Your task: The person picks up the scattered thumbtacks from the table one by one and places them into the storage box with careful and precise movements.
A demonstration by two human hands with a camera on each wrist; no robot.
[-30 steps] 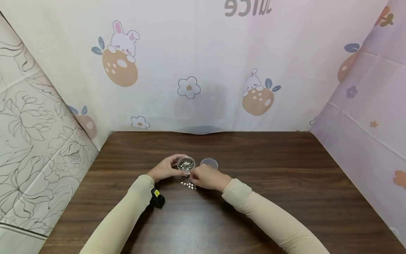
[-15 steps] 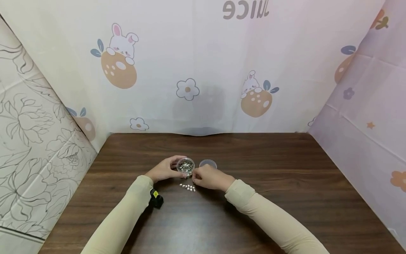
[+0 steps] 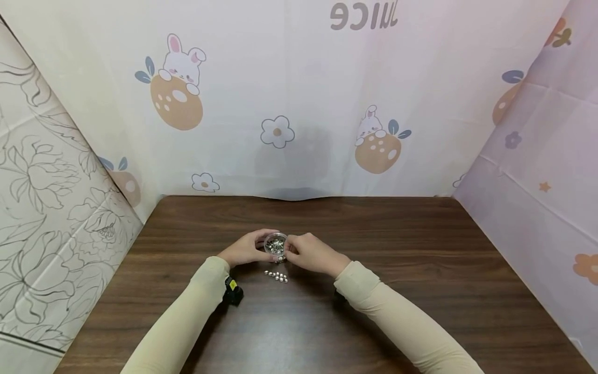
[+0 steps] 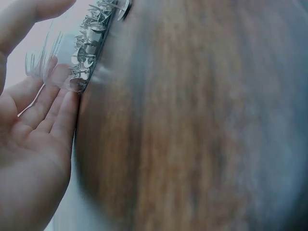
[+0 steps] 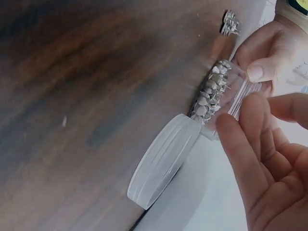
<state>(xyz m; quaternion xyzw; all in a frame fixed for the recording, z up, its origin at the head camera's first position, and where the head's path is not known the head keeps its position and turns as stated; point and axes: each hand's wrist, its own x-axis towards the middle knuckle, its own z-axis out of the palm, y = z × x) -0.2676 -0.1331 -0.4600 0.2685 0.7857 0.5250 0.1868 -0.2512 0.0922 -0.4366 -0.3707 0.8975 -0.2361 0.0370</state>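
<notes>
My left hand (image 3: 248,248) grips a clear round plastic jar (image 4: 57,36) standing on the table, thumb on the near side and fingers behind it. Silver thumbtacks (image 5: 211,94) cover the jar's bottom. My right hand (image 3: 312,252) is at the jar's right rim, its fingers bent; in the right wrist view its thumb and index fingertips come together at the jar's mouth, and I cannot tell whether a tack is between them. A small group of loose thumbtacks (image 3: 279,276) lies on the table just in front of the jar. Beside the jar lies its clear shallow lid (image 5: 161,161).
The brown wood-grain table (image 3: 397,244) reaches back to a printed curtain (image 3: 322,93). A black wrist camera (image 3: 233,292) is strapped at my left cuff. In the head view my right hand hides the lid.
My right hand has gone from the loose tacks up to the jar's right rim, now covering the lid. Fewer loose tacks show than a second ago. The left hand keeps hold of the jar.
</notes>
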